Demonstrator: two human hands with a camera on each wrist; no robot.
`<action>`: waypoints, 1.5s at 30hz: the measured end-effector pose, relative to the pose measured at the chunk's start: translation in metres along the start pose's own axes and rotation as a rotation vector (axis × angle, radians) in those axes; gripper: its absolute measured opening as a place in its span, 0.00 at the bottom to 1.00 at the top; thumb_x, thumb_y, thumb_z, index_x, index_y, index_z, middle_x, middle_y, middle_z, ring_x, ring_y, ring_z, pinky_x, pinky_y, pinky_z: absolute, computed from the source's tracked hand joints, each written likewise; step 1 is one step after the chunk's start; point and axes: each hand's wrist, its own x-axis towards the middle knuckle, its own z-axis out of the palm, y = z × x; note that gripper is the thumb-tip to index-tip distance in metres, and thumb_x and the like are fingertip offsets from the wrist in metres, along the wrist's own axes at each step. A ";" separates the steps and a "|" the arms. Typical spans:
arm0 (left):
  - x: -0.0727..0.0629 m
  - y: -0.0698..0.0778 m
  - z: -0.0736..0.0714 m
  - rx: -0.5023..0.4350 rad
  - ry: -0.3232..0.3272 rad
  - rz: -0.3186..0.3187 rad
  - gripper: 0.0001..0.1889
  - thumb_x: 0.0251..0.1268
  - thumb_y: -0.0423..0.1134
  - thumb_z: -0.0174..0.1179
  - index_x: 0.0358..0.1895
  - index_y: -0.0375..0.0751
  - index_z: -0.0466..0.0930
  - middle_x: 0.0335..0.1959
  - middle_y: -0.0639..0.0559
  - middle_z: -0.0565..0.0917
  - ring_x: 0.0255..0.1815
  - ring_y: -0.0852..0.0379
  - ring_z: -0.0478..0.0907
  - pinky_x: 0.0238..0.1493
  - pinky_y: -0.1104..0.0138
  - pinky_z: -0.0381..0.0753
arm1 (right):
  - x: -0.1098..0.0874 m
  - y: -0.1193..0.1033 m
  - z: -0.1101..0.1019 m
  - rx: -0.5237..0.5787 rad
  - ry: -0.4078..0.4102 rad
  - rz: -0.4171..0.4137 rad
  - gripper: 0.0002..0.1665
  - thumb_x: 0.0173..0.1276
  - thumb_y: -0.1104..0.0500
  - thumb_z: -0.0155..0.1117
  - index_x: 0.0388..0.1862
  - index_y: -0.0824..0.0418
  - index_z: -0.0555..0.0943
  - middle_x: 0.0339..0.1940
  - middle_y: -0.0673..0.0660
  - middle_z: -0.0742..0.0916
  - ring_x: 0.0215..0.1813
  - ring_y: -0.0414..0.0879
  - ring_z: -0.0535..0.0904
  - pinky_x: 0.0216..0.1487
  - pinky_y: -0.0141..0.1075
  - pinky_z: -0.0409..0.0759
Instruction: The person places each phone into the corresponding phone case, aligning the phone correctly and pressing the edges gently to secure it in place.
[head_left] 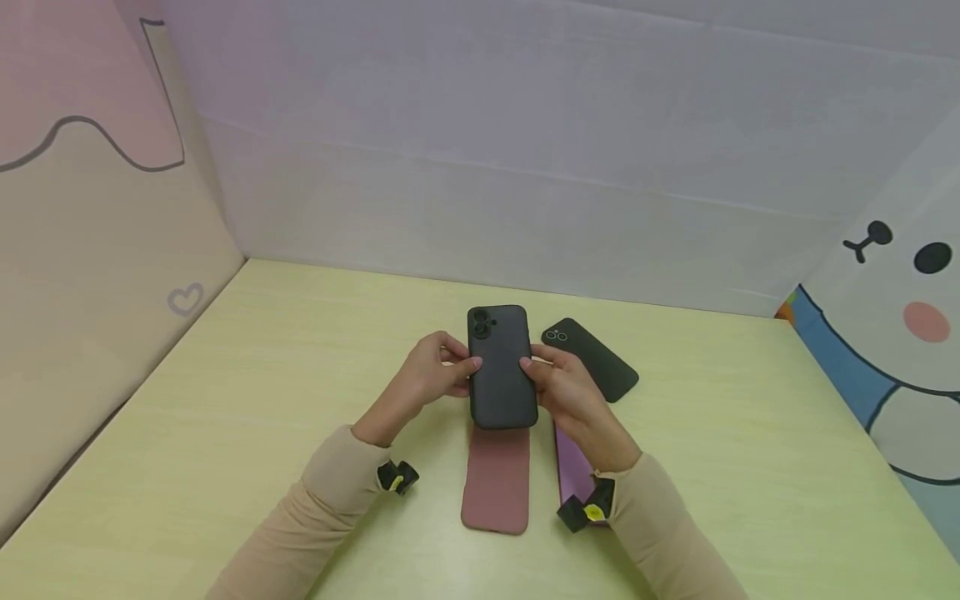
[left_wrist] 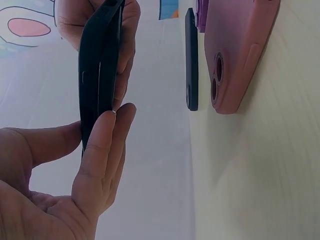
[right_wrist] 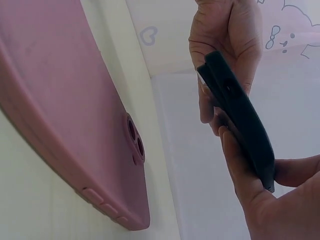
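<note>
In the head view, a dark phone case [head_left: 504, 375] stands tilted up above the table, its back and camera corner facing me. My left hand [head_left: 435, 371] pinches its left edge, thumb on the back and fingers behind. On the opposite edge, my right hand [head_left: 566, 387] pinches it the same way. Seen edge-on in the left wrist view, the dark case [left_wrist: 92, 75] has a thin slab along its inner side, with a narrow gap between them. From the right wrist, a port hole shows in the end of the case [right_wrist: 245, 120].
A pink phone case [head_left: 495, 492] lies on the table [head_left: 225, 467] below the held case. Right of it, a purple flat piece [head_left: 572, 467] lies partly under my right wrist. A black phone-shaped piece [head_left: 596, 362] with two camera rings lies behind my right hand. Printed walls border the table.
</note>
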 end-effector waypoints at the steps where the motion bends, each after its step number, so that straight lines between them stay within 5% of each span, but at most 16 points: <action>1: 0.000 0.000 0.000 0.000 0.001 -0.001 0.13 0.60 0.33 0.59 0.44 0.31 0.68 0.48 0.35 0.77 0.32 0.50 0.84 0.33 0.65 0.83 | 0.000 0.000 0.000 -0.002 -0.001 0.001 0.28 0.69 0.66 0.47 0.67 0.72 0.57 0.44 0.56 0.81 0.38 0.38 0.81 0.40 0.32 0.79; 16: 0.000 0.000 0.002 -0.008 0.017 0.059 0.14 0.62 0.35 0.57 0.47 0.33 0.67 0.48 0.36 0.79 0.31 0.51 0.84 0.32 0.64 0.83 | -0.002 -0.002 0.001 0.039 0.061 0.014 0.24 0.67 0.67 0.50 0.60 0.75 0.62 0.26 0.47 0.82 0.28 0.38 0.80 0.33 0.31 0.78; 24: 0.001 0.000 0.003 -0.014 -0.003 0.073 0.19 0.62 0.37 0.58 0.54 0.35 0.66 0.48 0.37 0.80 0.34 0.50 0.84 0.37 0.63 0.83 | -0.002 -0.004 0.002 0.076 0.117 0.032 0.23 0.67 0.67 0.51 0.59 0.75 0.62 0.27 0.47 0.82 0.28 0.37 0.80 0.33 0.31 0.77; 34: -0.001 -0.002 0.008 0.102 -0.211 0.024 0.22 0.60 0.38 0.60 0.53 0.31 0.68 0.35 0.40 0.83 0.29 0.47 0.84 0.35 0.60 0.83 | -0.002 -0.005 -0.002 0.144 0.154 0.016 0.19 0.70 0.65 0.48 0.57 0.72 0.65 0.34 0.50 0.80 0.34 0.38 0.79 0.38 0.31 0.78; 45: -0.007 0.001 0.010 0.156 -0.108 0.104 0.17 0.59 0.34 0.60 0.50 0.31 0.75 0.34 0.40 0.84 0.32 0.45 0.84 0.34 0.61 0.83 | -0.003 -0.007 -0.003 0.197 0.124 -0.006 0.07 0.71 0.67 0.45 0.46 0.67 0.65 0.33 0.50 0.78 0.34 0.38 0.79 0.39 0.31 0.77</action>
